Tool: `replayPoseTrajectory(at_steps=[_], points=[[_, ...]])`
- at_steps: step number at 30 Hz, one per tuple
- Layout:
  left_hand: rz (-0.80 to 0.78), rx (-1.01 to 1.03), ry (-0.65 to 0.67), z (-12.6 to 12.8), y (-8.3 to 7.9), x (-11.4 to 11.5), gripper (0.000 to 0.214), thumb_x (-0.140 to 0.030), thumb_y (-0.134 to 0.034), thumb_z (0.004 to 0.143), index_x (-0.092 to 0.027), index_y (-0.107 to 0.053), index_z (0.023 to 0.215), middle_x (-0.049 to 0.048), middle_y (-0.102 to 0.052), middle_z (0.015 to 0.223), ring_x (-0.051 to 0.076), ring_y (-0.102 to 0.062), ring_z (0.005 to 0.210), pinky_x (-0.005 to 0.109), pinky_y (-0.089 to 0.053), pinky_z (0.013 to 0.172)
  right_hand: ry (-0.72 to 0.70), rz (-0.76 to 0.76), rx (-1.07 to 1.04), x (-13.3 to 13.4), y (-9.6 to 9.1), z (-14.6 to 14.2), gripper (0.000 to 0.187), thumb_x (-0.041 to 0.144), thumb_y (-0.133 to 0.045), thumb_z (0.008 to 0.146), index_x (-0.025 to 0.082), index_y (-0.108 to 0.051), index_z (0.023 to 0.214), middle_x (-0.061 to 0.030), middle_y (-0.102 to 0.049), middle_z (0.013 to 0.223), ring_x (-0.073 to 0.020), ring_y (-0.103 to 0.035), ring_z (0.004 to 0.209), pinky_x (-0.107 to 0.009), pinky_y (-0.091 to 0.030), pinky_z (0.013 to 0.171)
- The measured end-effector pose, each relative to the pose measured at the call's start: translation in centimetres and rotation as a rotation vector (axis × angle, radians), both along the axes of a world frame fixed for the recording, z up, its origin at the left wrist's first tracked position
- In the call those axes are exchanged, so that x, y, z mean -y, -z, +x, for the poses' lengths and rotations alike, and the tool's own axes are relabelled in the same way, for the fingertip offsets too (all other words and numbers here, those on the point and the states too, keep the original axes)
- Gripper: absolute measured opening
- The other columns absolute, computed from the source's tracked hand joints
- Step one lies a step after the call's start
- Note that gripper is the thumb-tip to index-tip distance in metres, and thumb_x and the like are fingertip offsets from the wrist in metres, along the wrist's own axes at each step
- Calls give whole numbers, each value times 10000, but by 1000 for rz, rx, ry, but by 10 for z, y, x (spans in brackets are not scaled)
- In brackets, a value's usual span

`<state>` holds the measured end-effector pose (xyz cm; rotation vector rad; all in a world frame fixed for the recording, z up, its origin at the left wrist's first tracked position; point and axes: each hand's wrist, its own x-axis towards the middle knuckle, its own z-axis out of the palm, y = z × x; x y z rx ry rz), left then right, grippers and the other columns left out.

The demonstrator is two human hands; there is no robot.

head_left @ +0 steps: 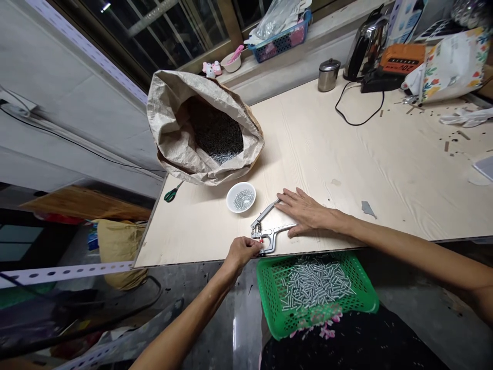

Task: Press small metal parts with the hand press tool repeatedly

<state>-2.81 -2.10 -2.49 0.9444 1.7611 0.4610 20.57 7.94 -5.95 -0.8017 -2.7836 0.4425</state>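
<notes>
A pair of silver hand-press pliers (274,232), like snap-fastener pliers, lies at the table's front edge with its handles apart and a spring and red part at its jaw. My right hand (306,210) spans the handles, fingers over the upper one and thumb by the lower one. At the jaw, my left hand (243,250) is closed in a pinch; what its fingertips hold is hidden. Behind the pliers stands a white bowl (231,199) with small metal pieces (244,199). Below the table edge, a green basket (272,303) holds many short metal pins (318,282).
A large woven sack (169,128) of small dark metal parts stands open behind the bowl. Green-handled scissors (172,193) lie at the left edge. Farther back are a metal canister (328,75), a kettle (365,43), a black cable (348,121) and a flowered packet (452,67).
</notes>
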Motion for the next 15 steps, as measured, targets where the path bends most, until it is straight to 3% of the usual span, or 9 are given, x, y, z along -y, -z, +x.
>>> replayPoseTrajectory(at_steps=[4, 9, 15], points=[[-1, -23, 1, 0, 1, 1, 365, -464, -772, 453, -129, -631, 489, -16, -496, 424, 91, -411, 452, 243, -331, 503, -23, -31, 0, -11, 1, 1, 942, 625, -730, 651, 124, -403, 1378, -227, -384, 1432, -394, -336, 1299, -577, -312, 1012], [9, -55, 7, 2, 1, 1, 379, -486, -752, 465, -143, -593, 445, -21, -469, 416, 91, -402, 450, 250, -330, 510, -22, -24, -60, -11, 4, 1, 975, 621, -746, 627, 122, -381, 1380, -210, -415, 1393, -370, -327, 1298, -536, -324, 1014], [30, -67, 33, -1, 4, 3, 407, -507, -739, 520, -144, -570, 448, -33, -441, 403, 79, -368, 436, 242, -294, 498, -13, -23, -91, -11, -1, -1, 909, 577, -764, 633, 134, -401, 1340, -166, -512, 1239, -309, -460, 1098, -480, -366, 934]])
